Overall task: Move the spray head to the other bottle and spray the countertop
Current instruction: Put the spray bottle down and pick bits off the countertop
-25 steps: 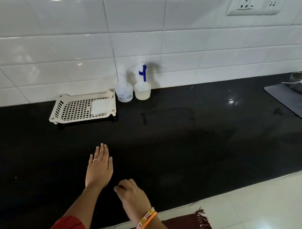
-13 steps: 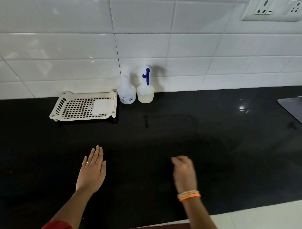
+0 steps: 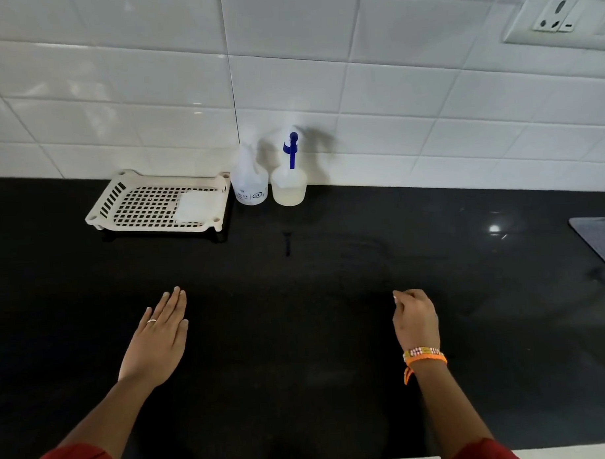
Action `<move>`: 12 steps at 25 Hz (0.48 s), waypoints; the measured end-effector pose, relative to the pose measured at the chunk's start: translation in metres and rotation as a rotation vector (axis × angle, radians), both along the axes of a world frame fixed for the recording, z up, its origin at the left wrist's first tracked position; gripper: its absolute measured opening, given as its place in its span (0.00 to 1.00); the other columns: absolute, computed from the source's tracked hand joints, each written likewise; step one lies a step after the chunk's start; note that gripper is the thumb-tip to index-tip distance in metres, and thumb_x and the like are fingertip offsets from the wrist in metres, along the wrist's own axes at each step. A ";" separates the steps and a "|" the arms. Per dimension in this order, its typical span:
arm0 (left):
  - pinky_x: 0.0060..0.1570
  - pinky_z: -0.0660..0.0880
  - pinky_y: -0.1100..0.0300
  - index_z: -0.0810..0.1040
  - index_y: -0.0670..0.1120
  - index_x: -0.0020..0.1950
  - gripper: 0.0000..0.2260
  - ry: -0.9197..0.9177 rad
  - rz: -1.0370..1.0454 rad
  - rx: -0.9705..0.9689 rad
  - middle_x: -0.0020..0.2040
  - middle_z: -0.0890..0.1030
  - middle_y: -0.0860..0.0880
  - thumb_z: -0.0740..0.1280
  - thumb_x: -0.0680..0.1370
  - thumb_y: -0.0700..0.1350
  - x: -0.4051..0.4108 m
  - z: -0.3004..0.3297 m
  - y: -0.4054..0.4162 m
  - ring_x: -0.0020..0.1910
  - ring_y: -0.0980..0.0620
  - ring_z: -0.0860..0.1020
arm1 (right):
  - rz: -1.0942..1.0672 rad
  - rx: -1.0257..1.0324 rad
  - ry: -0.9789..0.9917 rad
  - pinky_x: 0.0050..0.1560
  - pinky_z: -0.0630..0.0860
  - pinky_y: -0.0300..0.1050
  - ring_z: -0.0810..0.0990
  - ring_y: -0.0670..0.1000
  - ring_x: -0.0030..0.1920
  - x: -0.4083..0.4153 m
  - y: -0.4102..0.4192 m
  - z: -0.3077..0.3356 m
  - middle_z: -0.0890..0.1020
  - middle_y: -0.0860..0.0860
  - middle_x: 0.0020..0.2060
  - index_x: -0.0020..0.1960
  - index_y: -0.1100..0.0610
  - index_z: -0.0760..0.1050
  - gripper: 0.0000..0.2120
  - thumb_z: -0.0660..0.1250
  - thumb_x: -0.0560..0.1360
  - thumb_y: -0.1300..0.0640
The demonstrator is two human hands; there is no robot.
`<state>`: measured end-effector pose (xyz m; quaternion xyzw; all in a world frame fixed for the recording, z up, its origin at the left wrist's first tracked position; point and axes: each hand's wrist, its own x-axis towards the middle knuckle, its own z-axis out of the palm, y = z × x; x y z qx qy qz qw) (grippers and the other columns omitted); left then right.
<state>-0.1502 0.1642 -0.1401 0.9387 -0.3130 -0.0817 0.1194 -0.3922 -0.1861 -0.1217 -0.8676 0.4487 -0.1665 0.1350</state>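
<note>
Step in hand: reaching for the bottles; judged not yet begun in earnest.
Left hand (image 3: 154,341): flat on the black glossy tabletop (image 3: 332,331) near its front edge, fingers straight, grip released.
Right hand (image 3: 415,319): near the front edge, fingers loosely curled, grasping nothing.
Blue-and-white spray head (image 3: 292,148): screwed upright on the squat translucent plastic bottle (image 3: 289,188), at the back edge against the white tiles.
Other bottle: clear labelled plastic bottle (image 3: 249,183), just beside it; its top is too pale to tell.
Advice: steady the squat bottle with one hand, unscrew with the other, lift the tube straight.
Nearby: cream perforated plastic tray (image 3: 156,203), back edge.
</note>
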 end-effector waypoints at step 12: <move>0.75 0.45 0.55 0.44 0.50 0.75 0.23 0.023 0.011 -0.013 0.76 0.44 0.54 0.48 0.82 0.49 0.000 0.003 0.000 0.75 0.58 0.43 | -0.165 0.115 -0.061 0.54 0.74 0.49 0.78 0.58 0.51 0.009 -0.023 -0.002 0.78 0.60 0.55 0.56 0.63 0.79 0.12 0.63 0.76 0.66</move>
